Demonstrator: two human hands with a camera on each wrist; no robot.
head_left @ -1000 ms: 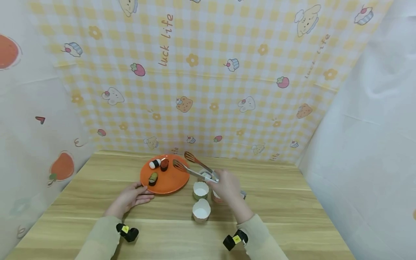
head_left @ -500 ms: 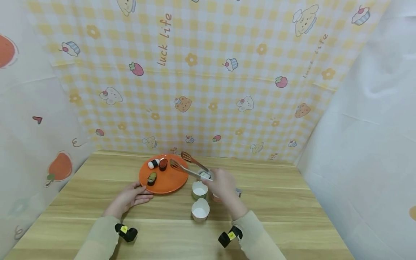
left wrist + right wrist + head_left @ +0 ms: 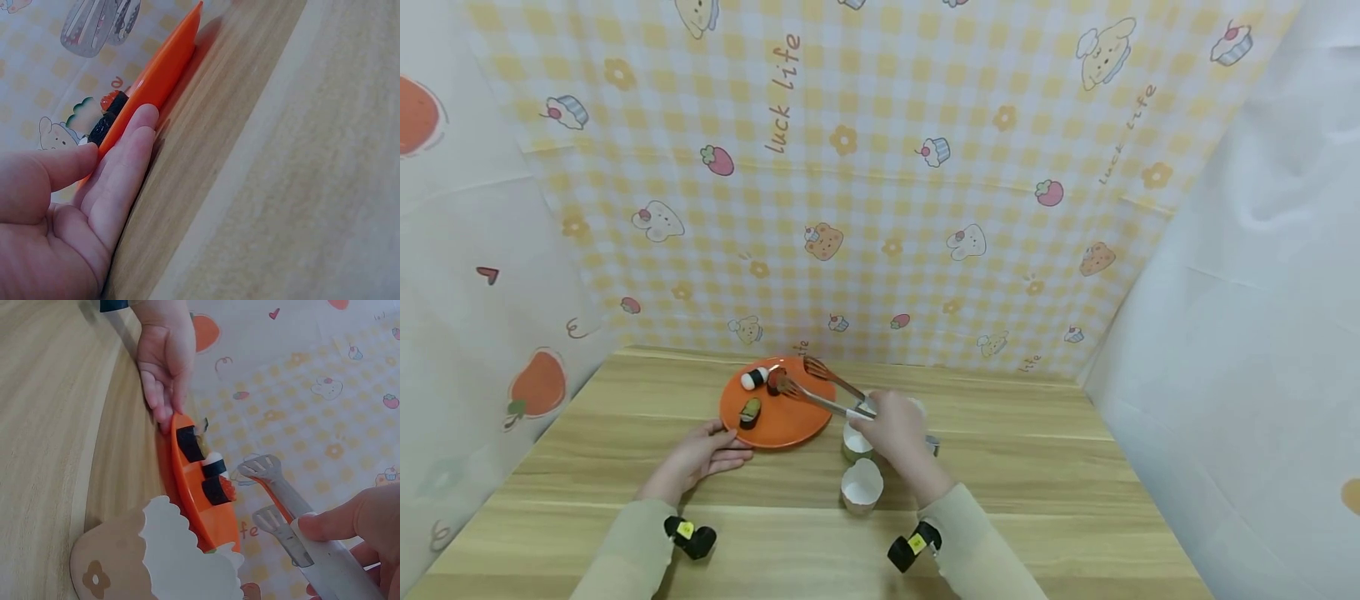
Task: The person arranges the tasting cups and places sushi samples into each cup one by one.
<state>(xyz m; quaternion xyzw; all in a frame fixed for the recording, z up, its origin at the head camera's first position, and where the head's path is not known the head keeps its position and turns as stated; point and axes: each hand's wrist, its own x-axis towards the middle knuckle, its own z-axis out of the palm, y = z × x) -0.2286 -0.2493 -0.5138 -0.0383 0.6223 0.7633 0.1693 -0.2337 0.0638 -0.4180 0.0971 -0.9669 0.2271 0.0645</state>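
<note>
My left hand (image 3: 696, 454) holds the near-left rim of an orange plate (image 3: 797, 423), thumb on the rim and fingers underneath. Three toy sushi pieces sit on it: one green-topped (image 3: 750, 412), one white with a black band (image 3: 755, 378), one red-topped (image 3: 776, 381). My right hand (image 3: 891, 429) grips metal tongs (image 3: 340, 575) by their white handle part. Their arms are spread with nothing between them, and the slotted heads overlap the plate's right half, one close to the red-topped sushi in the head view.
Scalloped paper cups stand right of the plate: a near one (image 3: 862, 486), a greenish one (image 3: 857, 440) behind it, and more partly hidden by my right hand. A patterned cloth (image 3: 887, 208) hangs behind the wooden table (image 3: 1037, 500).
My right hand has moved left with the tongs, bringing their heads farther over the plate to the red-topped sushi. The left hand and plate stay in place.
</note>
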